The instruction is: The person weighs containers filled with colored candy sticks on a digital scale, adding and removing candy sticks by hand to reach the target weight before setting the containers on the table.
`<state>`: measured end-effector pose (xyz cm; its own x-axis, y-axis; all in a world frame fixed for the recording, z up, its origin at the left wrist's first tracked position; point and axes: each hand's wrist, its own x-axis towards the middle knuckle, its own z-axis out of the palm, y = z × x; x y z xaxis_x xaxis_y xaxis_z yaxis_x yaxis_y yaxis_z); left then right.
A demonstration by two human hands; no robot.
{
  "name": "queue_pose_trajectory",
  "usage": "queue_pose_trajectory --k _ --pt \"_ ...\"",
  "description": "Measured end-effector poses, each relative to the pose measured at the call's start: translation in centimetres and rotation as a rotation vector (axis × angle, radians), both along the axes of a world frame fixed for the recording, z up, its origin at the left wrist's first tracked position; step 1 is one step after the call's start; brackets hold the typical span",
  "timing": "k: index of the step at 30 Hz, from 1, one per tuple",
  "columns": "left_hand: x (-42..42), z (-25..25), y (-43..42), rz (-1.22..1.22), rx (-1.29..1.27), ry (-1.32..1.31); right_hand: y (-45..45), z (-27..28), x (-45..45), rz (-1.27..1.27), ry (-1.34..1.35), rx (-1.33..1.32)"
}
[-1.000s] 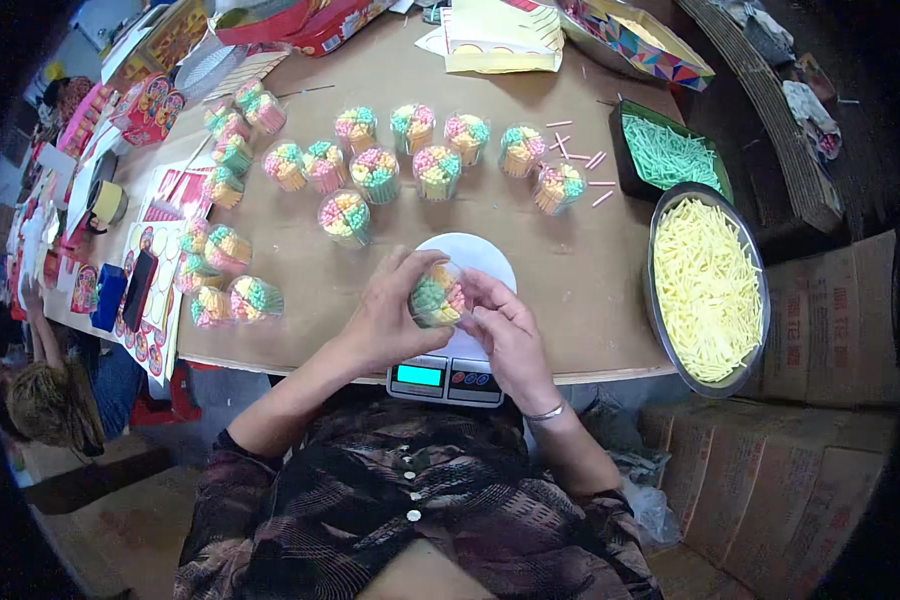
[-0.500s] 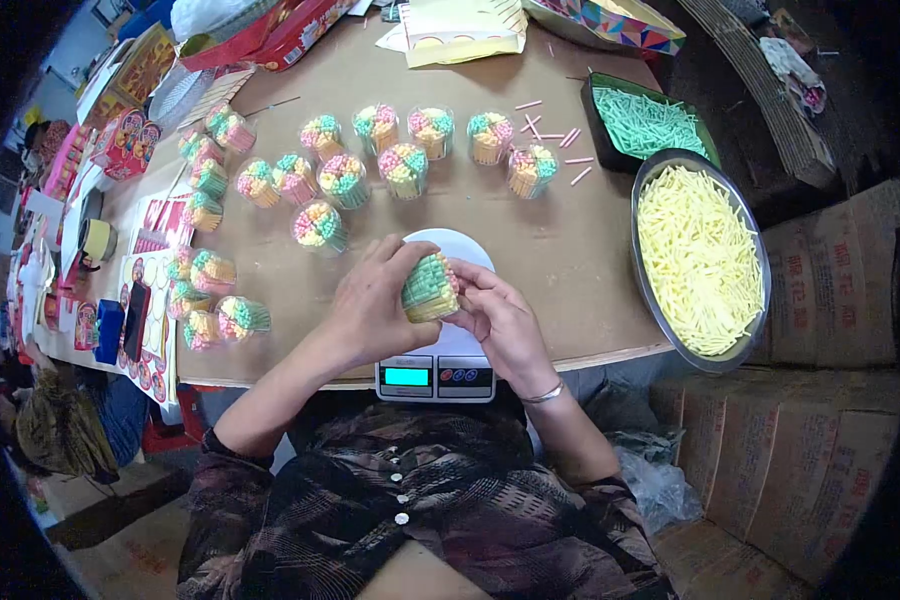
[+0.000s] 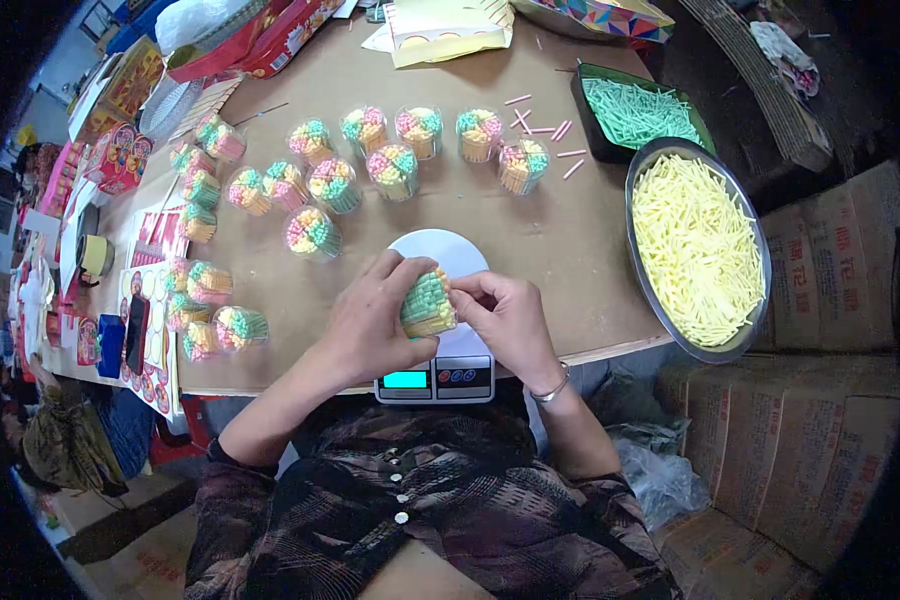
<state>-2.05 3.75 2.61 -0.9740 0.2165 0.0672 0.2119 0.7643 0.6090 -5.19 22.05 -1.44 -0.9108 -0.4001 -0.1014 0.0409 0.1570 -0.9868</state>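
My left hand [image 3: 372, 318] is wrapped round a clear cup of coloured sticks [image 3: 427, 304], which is tilted so its green and yellow side shows. At the cup's right edge, the fingers of my right hand [image 3: 502, 318] are pinched together; what they grip, if anything, is too small to tell. Both hands are above a white scale [image 3: 450, 254] with a lit display [image 3: 405, 379]. Several filled cups [image 3: 392, 171] stand upright beyond the scale, and loose pink sticks [image 3: 541, 131] lie to their right.
At the right are an oval bowl of yellow sticks [image 3: 694, 256] and a dark tray of green sticks [image 3: 642, 112]. More cups [image 3: 241, 327], a phone [image 3: 137, 332] and a blue box [image 3: 109, 345] are at the left. Cardboard boxes [image 3: 800, 440] stand at the lower right.
My right hand has gone from spread fingers beside the cup to a pinch at its edge. The cup has turned on its side, and the whole view has shifted somewhat.
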Motion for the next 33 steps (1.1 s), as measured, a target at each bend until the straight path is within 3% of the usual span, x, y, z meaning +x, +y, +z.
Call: queue_pose_trajectory --k 6,11,15,26,31,33 --pt "0.1 0.2 -1.1 0.029 0.017 0.031 1.0 0.1 -0.7 -0.079 -0.008 -0.023" --pt "0.3 0.7 -0.7 0.001 0.032 -0.007 -0.9 0.2 -0.5 -0.098 0.144 -0.125" --pt "0.5 0.5 -1.1 -0.038 0.093 -0.076 -0.8 0.5 -1.4 0.074 0.292 0.015" --pt "0.6 0.2 -1.8 -0.051 0.161 -0.079 -0.2 0.9 -1.4 -0.043 0.133 -0.009" --pt "0.6 0.1 -1.6 -0.045 0.189 -0.067 -0.4 1.4 -1.3 -0.003 0.233 -0.030" --pt "0.6 -0.1 -1.6 -0.052 0.218 -0.054 -0.6 2.0 -1.2 0.024 0.384 0.092"
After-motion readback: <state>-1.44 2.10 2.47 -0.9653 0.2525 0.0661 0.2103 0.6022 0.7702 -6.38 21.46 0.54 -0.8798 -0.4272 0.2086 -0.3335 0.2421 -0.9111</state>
